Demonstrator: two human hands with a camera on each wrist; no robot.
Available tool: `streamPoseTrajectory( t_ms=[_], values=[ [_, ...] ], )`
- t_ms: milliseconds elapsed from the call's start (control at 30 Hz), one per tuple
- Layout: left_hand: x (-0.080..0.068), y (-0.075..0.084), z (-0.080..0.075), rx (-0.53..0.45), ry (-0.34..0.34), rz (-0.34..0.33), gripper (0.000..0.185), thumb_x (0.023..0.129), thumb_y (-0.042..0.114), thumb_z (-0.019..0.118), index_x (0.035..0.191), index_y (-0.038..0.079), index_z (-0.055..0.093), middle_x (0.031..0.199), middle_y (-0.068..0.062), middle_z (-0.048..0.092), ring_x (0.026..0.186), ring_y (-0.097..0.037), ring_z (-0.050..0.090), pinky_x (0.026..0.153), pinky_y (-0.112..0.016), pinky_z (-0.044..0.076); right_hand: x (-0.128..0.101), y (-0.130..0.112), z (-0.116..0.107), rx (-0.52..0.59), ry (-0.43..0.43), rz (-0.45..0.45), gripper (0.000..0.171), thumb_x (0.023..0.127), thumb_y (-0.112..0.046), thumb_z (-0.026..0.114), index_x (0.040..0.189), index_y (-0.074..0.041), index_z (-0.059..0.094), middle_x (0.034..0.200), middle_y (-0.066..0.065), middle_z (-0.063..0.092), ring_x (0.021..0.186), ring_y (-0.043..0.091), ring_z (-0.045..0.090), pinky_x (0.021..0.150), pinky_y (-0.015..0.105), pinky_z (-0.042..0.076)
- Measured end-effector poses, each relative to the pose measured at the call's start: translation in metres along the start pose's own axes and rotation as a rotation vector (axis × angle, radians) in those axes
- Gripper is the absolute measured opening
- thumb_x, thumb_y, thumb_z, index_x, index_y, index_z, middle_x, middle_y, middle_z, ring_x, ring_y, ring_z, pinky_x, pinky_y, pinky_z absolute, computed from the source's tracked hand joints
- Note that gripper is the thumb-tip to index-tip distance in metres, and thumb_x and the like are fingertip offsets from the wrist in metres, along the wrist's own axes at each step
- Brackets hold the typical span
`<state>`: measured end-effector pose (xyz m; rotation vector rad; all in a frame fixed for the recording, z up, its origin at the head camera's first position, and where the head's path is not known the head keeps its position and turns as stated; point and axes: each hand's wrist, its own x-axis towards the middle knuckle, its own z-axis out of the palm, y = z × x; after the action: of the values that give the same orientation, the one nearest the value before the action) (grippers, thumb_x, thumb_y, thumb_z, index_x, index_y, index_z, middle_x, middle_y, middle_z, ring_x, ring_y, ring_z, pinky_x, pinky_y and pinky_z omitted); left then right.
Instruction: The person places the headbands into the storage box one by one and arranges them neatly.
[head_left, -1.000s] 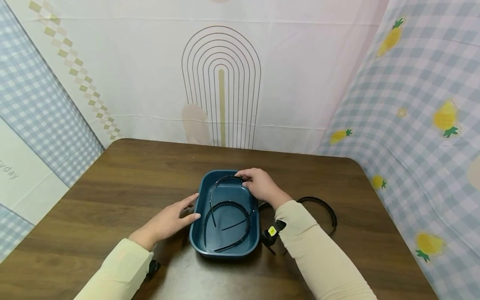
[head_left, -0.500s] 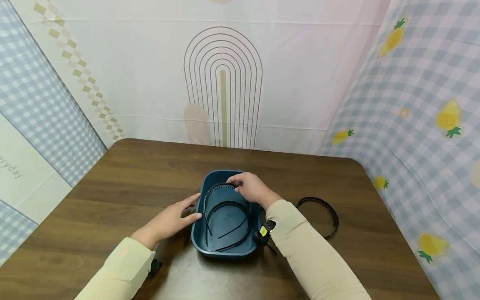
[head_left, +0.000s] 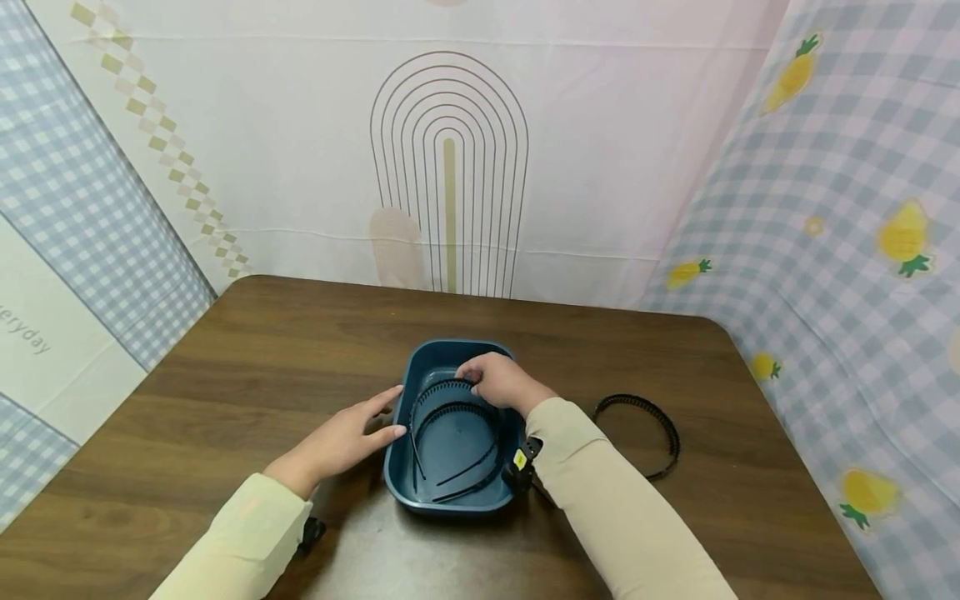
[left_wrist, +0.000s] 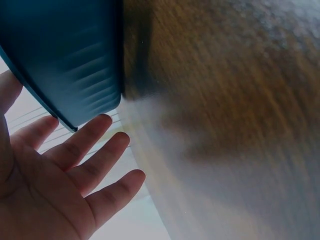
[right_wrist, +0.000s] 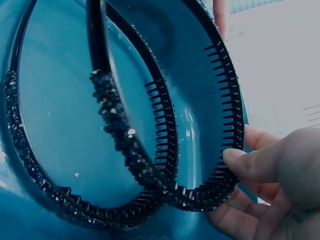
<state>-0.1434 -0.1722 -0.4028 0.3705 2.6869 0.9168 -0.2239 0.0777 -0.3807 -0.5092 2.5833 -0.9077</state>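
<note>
Right hand (head_left: 501, 382) hides headband (head_left: 442, 392) top; tub (head_left: 420, 490) interior partly covered.

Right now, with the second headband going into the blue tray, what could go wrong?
1. The right hand pinches a toothed headband right against the one already in the tray; their teeth may tangle.
2. The left hand only touches the tray's side, so the tray might slide.
</note>
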Motion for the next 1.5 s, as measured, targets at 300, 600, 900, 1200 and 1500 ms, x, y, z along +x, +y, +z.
streamPoseTrajectory(
  t_ms=[300,600,900,1200,1500],
  values=[
    [0.0013,-0.0005,0.0,0.005,0.001,0.002,0.074,0.094,0.053,0.054,0.153,0.017,0.029,0.14,-0.018,0.05,0.127,-0.039,0.049,0.102,-0.062,0.036,0.0004,-0.0035,-0.0001,-0.035,-0.053,0.045,0.029,0.09,0.007,0.06,0.112,-0.009,0.07,0.098,0.008,0.06,0.082,0.021,0.052,0.065,0.029,0.046],
    [0.001,0.0009,0.0002,-0.002,0.004,-0.003,0.073,0.094,0.051,0.055,0.153,0.016,0.029,0.14,-0.018,0.051,0.127,-0.038,0.049,0.103,-0.062,0.035,0.0013,-0.0026,0.0016,-0.053,-0.085,0.067,0.03,0.09,0.007,0.061,0.112,-0.009,0.07,0.093,0.007,0.059,0.074,0.018,0.051,0.059,0.026,0.044],
    [0.0012,0.0006,0.0014,-0.001,0.005,-0.011,0.072,0.094,0.05,0.055,0.153,0.017,0.03,0.14,-0.018,0.05,0.127,-0.039,0.048,0.102,-0.063,0.035,0.0005,-0.0047,0.0025,-0.104,-0.084,0.061,0.029,0.089,0.006,0.062,0.112,-0.009,0.07,0.095,0.005,0.061,0.08,0.018,0.052,0.063,0.028,0.048],
    [0.0021,0.0001,0.0022,0.001,0.006,-0.004,0.072,0.095,0.051,0.055,0.153,0.016,0.03,0.139,-0.018,0.051,0.126,-0.039,0.049,0.102,-0.062,0.036,-0.0015,-0.0071,0.0029,-0.153,-0.096,0.062,0.027,0.089,0.001,0.065,0.114,-0.009,0.069,0.095,0.004,0.063,0.078,0.016,0.053,0.065,0.028,0.049],
    [-0.0006,0.0025,0.0003,-0.003,0.007,0.012,0.072,0.095,0.05,0.055,0.153,0.015,0.03,0.138,-0.02,0.052,0.126,-0.039,0.049,0.101,-0.061,0.037,-0.004,-0.0067,0.001,-0.132,-0.079,0.032,0.03,0.09,-0.003,0.066,0.119,-0.006,0.067,0.106,0.008,0.066,0.089,0.019,0.06,0.075,0.032,0.052]
  ],
)
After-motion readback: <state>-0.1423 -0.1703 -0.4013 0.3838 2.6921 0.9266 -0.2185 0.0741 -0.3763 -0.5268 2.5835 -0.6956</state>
